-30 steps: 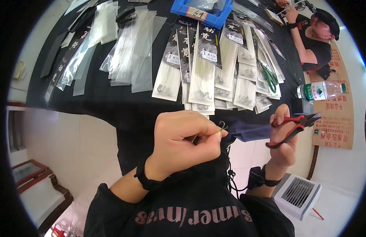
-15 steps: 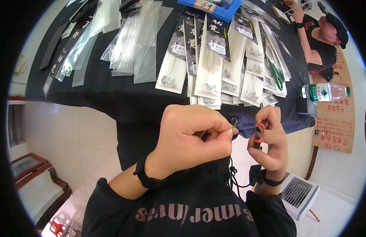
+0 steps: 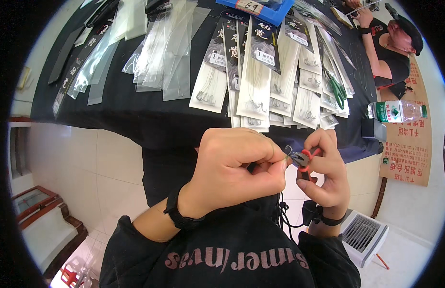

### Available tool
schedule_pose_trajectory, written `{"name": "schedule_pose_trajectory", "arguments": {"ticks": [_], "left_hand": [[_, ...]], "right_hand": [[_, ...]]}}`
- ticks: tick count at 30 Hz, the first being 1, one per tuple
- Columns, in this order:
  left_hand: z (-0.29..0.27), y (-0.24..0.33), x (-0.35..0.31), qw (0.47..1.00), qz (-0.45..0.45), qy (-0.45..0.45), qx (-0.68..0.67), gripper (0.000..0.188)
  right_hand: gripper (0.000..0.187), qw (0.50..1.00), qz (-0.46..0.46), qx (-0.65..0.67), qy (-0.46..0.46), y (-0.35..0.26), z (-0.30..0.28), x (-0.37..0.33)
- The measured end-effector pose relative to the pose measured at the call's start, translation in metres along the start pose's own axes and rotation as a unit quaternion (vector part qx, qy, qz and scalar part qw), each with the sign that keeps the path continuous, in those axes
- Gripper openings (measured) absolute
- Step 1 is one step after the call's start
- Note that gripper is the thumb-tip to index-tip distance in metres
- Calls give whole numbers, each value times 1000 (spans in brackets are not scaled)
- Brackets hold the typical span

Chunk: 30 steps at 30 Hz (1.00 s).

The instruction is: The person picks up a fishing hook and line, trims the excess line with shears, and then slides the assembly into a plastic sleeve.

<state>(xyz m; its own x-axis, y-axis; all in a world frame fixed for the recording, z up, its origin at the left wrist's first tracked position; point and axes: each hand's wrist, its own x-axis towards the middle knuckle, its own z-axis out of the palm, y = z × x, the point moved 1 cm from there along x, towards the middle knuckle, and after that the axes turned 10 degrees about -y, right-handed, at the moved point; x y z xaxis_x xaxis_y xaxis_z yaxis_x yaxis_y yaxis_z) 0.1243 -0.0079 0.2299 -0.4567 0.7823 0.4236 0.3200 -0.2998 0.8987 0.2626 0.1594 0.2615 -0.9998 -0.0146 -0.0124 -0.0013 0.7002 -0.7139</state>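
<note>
My left hand (image 3: pixel 239 165) is closed in a pinch, thumb against forefinger, on a fish hook (image 3: pixel 288 150) whose bend sticks out past the fingertips. Thin line ends show beside it. In my right hand (image 3: pixel 330 175) is a small pair of red-handled pliers (image 3: pixel 304 162), the fingers wrapped round its grips. The pliers' metal jaws point left and reach the hook at my left fingertips; whether they bite on it or on the line I cannot tell. Just beyond both hands, white cards with rigged hooks (image 3: pixel 255 103) lie overlapping on the black-covered table.
Clear plastic sleeves (image 3: pixel 176 62) lie at the table's left. Green-handled scissors (image 3: pixel 336 91) rest on the cards at right, near a water bottle (image 3: pixel 397 111). A blue tray (image 3: pixel 275 14) stands at the back. A co-worker (image 3: pixel 390 48) sits at the far right.
The pliers have moved left and turned, so their jaws now meet the hook at my left fingertips. My left hand keeps its pinch, almost unmoved.
</note>
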Motion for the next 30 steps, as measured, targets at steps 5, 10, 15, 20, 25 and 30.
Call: {"name": "schedule_pose_trajectory", "arguments": {"ticks": [5,10,15,20,25,30], "left_hand": [[0,0,0,1000,9,-7,5,7],[-1,0,-1,1000,11,-9,17,8],[-1,0,-1,1000,10,-12,22,10],[0,-2,0,999,20,-13,21,10],[-1,-2,-1,1000,8,-30,2,8],[-1,-2,0,999,9,-40,-7,7]], "right_hand": [[23,1000,4,-8,-2,-2,-1,0],[24,1000,1,-8,-5,-3,-1,0],[31,1000,-1,1,-6,-1,-5,0],[34,998,-36,46,-27,4,-8,-1],[41,985,-29,165,-35,9,-1,-3],[42,970,-37,237,-35,11,5,-6]]}}
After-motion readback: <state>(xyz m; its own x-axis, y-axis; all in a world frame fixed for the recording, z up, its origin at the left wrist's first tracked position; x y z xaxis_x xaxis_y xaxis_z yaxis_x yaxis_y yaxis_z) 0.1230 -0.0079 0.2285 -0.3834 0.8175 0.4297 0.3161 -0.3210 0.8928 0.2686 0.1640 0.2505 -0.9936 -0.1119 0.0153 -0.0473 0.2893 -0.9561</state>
